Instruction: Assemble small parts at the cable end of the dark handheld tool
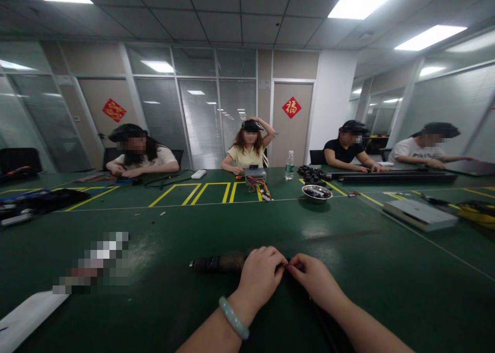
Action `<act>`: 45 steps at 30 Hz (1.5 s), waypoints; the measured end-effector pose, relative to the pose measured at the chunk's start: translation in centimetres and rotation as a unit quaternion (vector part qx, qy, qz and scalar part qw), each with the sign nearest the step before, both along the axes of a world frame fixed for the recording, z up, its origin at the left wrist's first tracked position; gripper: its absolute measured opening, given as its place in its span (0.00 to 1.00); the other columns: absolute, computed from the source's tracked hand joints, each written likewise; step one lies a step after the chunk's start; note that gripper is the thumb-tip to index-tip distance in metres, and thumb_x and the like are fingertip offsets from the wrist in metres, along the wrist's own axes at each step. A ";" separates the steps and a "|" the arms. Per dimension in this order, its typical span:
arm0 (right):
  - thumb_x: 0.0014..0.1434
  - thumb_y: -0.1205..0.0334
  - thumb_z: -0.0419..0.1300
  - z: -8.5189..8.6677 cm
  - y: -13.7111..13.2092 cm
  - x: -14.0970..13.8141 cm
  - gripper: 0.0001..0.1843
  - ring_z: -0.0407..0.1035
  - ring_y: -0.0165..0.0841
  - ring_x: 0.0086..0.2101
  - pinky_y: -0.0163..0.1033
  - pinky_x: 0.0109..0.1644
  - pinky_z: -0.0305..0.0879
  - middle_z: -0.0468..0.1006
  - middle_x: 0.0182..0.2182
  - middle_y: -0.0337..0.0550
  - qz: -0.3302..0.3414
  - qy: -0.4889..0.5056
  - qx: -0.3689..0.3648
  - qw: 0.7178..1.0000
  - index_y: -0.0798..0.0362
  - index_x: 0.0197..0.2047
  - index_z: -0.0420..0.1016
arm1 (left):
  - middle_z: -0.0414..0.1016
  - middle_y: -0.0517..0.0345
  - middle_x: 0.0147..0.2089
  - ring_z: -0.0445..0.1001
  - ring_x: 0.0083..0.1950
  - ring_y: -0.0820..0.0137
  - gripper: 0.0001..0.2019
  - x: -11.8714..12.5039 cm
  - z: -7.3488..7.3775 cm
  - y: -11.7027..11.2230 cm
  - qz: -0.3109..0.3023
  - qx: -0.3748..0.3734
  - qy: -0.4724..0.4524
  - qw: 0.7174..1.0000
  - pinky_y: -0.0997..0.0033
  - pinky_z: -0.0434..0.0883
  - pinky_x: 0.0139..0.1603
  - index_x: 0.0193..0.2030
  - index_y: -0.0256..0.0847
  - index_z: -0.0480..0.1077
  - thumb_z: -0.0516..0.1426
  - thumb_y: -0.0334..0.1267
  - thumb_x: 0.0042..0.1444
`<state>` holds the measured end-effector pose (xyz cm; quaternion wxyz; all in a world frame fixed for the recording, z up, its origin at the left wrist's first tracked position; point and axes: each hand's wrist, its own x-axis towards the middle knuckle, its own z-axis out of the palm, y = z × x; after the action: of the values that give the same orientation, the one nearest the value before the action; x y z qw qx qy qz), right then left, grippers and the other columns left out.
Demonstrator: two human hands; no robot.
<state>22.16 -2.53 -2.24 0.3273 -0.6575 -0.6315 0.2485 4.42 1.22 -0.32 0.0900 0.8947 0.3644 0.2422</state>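
Observation:
On the green table in front of me lies a dark cylindrical tool (220,264) with a brownish middle and a small metal tip pointing left. It looks like an electric screwdriver, but its kind is not certain. My left hand (260,273), with a pale green bangle (233,318) on the wrist, is curled over its right part, fingertips reaching to the rear end. My right hand (312,275) pinches at that same end, its fingertips meeting the left ones. What the fingertips pinch is too small to make out. A dark cable (323,322) runs beneath my right forearm.
A white item (29,319) and a pixelated object lie at left. Across the table (174,239) are a metal bowl (317,193) of small parts, a water bottle (289,166), a metal box with wires (255,175) and a grey flat case (421,214). Several people sit opposite.

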 end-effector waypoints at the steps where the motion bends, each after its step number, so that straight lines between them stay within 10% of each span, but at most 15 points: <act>1: 0.58 0.58 0.57 0.0 0.0 0.0 0.08 0.72 0.32 0.30 0.34 0.33 0.61 0.79 0.29 0.38 0.001 0.000 0.001 1.000 0.51 0.33 0.76 | 0.73 0.61 0.44 0.68 0.46 0.66 0.07 0.0 0.1 -0.1 0.006 0.000 0.001 1.000 0.64 0.62 0.46 0.42 0.47 0.71 0.56 0.33 0.58; 45: 0.57 0.57 0.58 -0.4 0.3 0.1 0.09 0.72 0.32 0.30 0.34 0.32 0.59 0.80 0.29 0.38 -0.002 0.005 -0.003 1.000 0.51 0.33 0.77 | 0.72 0.62 0.41 0.68 0.44 0.66 0.06 -0.1 -0.1 -0.1 0.019 -0.001 -0.008 1.000 0.64 0.61 0.45 0.40 0.45 0.69 0.58 0.33 0.55</act>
<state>22.27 -2.18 -2.67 0.3288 -0.6584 -0.6281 0.2528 4.36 1.14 -0.43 0.0896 0.8857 0.3807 0.2504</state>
